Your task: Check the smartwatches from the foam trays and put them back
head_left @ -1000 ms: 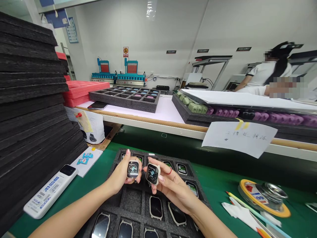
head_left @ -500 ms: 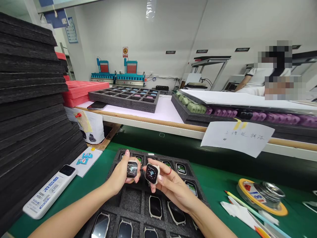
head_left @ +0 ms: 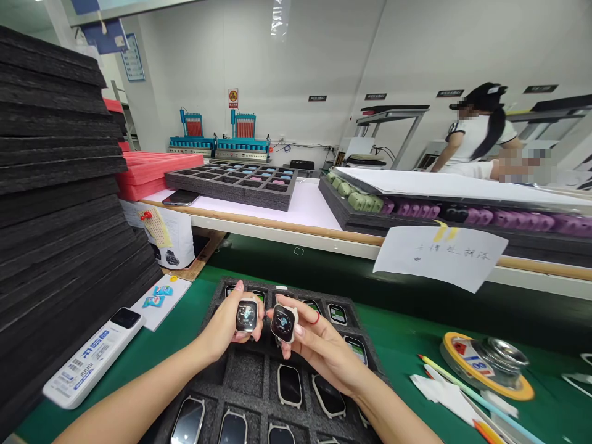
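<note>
My left hand (head_left: 225,325) is closed around a smartwatch (head_left: 246,315) without a strap, its lit screen showing a clock face. Just to the right, my right hand (head_left: 319,336) grips a second smartwatch (head_left: 283,323) by its pale case, tilted a little, with a similar dial lit. The two watches are close but apart. Both are above a black foam tray (head_left: 245,373) with square pockets. Several more watches lie in it, among them a dark-screened watch (head_left: 290,385) below my right hand and a watch with a green-and-white screen (head_left: 337,314) at the far right corner.
Tall stacked black foam sheets (head_left: 60,185) stand at left, near a white power bank (head_left: 95,357). A tape roll (head_left: 485,364) and pencils (head_left: 457,388) lie right. A raised shelf (head_left: 309,206) holds foam trays (head_left: 235,185). A co-worker (head_left: 481,132) is at back right.
Both hands and the two watches have stayed almost still. The co-worker in the background has shifted posture slightly.
</note>
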The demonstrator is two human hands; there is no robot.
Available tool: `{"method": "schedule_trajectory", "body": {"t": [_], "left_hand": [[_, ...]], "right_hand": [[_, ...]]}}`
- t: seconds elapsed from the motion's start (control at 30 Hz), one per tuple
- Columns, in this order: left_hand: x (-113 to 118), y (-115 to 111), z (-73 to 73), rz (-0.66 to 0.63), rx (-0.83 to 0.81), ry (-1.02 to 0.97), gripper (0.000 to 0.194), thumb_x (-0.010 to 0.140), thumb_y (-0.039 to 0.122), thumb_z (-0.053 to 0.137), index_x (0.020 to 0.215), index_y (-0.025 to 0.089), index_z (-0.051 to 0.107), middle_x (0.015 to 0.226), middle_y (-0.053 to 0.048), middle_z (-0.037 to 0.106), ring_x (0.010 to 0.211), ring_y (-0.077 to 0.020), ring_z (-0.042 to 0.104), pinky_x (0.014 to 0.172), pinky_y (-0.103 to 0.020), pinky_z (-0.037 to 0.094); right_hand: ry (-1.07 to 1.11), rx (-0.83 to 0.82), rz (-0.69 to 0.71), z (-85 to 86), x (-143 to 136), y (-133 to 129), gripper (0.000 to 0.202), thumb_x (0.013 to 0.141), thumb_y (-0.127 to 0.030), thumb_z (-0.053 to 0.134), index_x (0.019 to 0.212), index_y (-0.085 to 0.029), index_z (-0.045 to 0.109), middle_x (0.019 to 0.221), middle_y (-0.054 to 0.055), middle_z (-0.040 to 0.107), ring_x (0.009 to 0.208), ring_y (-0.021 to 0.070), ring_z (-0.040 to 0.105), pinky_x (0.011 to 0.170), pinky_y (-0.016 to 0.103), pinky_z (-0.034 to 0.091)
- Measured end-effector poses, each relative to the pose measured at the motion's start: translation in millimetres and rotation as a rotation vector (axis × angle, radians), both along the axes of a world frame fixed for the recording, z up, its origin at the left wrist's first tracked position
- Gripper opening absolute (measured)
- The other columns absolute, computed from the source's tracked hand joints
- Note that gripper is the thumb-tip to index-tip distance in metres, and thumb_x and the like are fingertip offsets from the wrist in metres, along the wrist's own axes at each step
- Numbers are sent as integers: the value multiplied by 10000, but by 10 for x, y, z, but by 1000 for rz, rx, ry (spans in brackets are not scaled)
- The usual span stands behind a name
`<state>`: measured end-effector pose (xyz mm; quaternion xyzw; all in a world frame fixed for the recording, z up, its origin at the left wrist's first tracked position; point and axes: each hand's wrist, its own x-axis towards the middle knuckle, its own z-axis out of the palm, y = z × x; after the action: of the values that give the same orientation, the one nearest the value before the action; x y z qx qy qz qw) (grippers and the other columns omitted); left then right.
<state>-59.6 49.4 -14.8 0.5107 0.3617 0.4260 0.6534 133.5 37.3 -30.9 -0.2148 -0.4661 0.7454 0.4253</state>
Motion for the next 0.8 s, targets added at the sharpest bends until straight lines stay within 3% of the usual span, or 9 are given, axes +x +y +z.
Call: {"method": "schedule_trajectory", "body": {"t": [0.43, 0.63, 0.8], "left_hand": [[2, 7, -24, 14, 11, 12, 534, 918, 570, 298, 628, 172, 502, 409, -4, 522, 325, -54, 228, 369, -192, 155], [-11, 16, -9, -10, -5, -5, 497, 909, 571, 320, 756, 164, 561, 468, -6, 578, 321, -53, 231, 365, -190, 144], [3, 12, -29, 27, 8, 19, 537, 916, 570, 296, 624, 172, 509, 421, -7, 529, 337, -58, 245, 370, -193, 150]], "right_hand": [[-7, 23, 3, 21, -2, -12, 401, 824, -385, 735, 1216, -342, 661, 1114, 48, 674, 698, 114, 572, 740, 330, 492], [2, 5, -11, -6, 12, -4, 451, 809, -391, 746, 1244, -326, 644, 1031, 39, 675, 702, 129, 566, 731, 337, 487], [12, 0, -48, 1, 23, 4, 425, 806, -389, 750, 1217, -330, 659, 1037, 42, 679, 681, 120, 558, 724, 320, 480]]}}
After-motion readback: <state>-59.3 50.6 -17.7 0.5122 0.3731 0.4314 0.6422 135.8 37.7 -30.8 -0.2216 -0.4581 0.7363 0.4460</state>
